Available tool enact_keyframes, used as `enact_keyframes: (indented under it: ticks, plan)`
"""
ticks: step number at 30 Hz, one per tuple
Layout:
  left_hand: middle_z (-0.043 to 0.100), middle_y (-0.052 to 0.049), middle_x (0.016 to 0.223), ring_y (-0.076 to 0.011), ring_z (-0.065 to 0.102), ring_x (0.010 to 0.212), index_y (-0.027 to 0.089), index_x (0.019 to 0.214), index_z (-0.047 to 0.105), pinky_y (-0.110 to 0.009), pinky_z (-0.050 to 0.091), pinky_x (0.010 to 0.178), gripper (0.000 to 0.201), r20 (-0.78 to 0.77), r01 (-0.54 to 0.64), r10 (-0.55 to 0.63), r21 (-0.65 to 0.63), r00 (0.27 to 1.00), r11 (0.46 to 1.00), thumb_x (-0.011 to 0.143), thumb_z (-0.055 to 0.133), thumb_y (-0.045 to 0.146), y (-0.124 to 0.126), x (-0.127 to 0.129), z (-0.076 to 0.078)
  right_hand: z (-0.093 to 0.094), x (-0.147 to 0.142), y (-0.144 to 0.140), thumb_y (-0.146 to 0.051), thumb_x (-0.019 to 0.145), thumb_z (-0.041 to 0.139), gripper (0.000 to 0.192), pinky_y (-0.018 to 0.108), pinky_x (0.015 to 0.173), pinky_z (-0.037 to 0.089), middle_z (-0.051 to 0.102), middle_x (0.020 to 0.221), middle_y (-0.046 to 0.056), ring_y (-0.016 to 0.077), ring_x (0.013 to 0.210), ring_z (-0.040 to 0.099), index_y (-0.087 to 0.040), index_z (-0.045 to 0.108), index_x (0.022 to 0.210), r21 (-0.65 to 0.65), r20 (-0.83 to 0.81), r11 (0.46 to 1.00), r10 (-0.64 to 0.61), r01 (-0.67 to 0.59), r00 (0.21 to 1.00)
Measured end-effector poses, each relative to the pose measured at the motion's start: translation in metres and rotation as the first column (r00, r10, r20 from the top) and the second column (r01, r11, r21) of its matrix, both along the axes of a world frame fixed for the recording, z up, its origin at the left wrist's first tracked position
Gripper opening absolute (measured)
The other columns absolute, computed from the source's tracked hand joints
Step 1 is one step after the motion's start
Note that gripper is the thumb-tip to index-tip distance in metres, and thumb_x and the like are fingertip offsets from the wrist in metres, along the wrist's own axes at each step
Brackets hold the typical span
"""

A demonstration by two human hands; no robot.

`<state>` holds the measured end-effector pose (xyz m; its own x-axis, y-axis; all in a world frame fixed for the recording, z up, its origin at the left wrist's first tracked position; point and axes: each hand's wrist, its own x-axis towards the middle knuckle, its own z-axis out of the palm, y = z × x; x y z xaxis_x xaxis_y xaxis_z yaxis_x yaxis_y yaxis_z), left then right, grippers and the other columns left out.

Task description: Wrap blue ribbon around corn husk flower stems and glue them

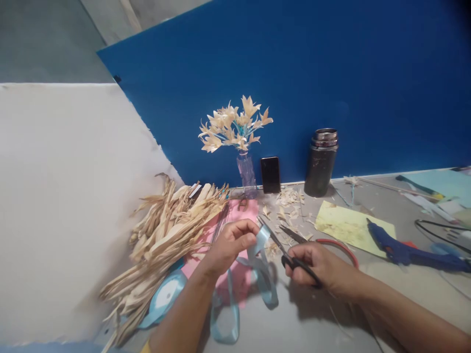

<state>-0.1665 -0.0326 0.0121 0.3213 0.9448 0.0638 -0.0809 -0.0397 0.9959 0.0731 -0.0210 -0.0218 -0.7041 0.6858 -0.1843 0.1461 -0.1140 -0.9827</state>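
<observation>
My left hand [231, 243] pinches the end of a light blue ribbon [262, 274] above a pink sheet [240, 274]. The ribbon loops down over the table and runs back to a ribbon spool [166, 295] on the left. My right hand [319, 267] grips black-handled scissors [285, 247], their blades open and pointing up-left, with the tips right beside the ribbon end. A pile of dried corn husks [165, 240] lies to the left of my left hand.
A small vase of husk flowers [237, 132], a dark phone [270, 174] and a dark steel flask [321, 162] stand against the blue board. A yellow paper [349, 224], a blue glue gun [405, 251], a red hoop [340, 245] and husk scraps [289, 202] lie on the right.
</observation>
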Motion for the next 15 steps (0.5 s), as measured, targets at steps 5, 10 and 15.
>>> enact_keyframes:
  ticks: [5, 10, 15]
  plan:
    - [0.064, -0.009, 0.101, -0.018, 0.057, 0.09, 0.015, 0.067, 0.065, -0.026, 0.044, 0.076, 0.027, -0.026, -0.172, 0.181, 0.214, 0.983, 0.962, 0.075, 0.081, 0.035, 0.001, 0.009, -0.003, 0.001, -0.007, -0.006, -0.038, 0.068, 0.075, 0.027, 0.021, 0.048, 0.022, 0.045, 0.059, -0.007, 0.0074, 0.055, 0.031, -0.016, 0.058, 0.069, 0.025, -0.03, 0.999, -0.02, 0.02, 0.999]
    - [0.064, -0.004, 0.073, -0.0117, 0.053, 0.057, 0.017, 0.068, 0.058, -0.024, 0.041, 0.055, 0.032, 0.07, -0.115, 0.111, 0.069, 0.991, 0.991, 0.077, 0.078, 0.04, 0.0, 0.014, -0.013, -0.004, -0.009, -0.008, -0.034, 0.069, 0.073, 0.021, 0.021, 0.048, 0.023, 0.049, 0.058, -0.006, 0.0069, 0.052, 0.033, -0.015, 0.062, 0.071, -0.049, -0.088, 0.999, -0.006, 0.002, 0.996]
    - [0.053, 0.004, 0.058, -0.0063, 0.043, 0.05, 0.016, 0.071, 0.056, -0.019, 0.032, 0.049, 0.035, 0.099, -0.194, 0.193, 0.005, 0.976, 0.981, 0.073, 0.083, 0.04, 0.0, 0.024, -0.018, -0.002, -0.01, -0.011, -0.047, 0.074, 0.07, 0.034, 0.022, 0.046, 0.022, 0.051, 0.058, -0.004, 0.0077, 0.05, 0.034, -0.014, 0.066, 0.079, -0.108, -0.138, 0.994, -0.038, 0.023, 0.99]
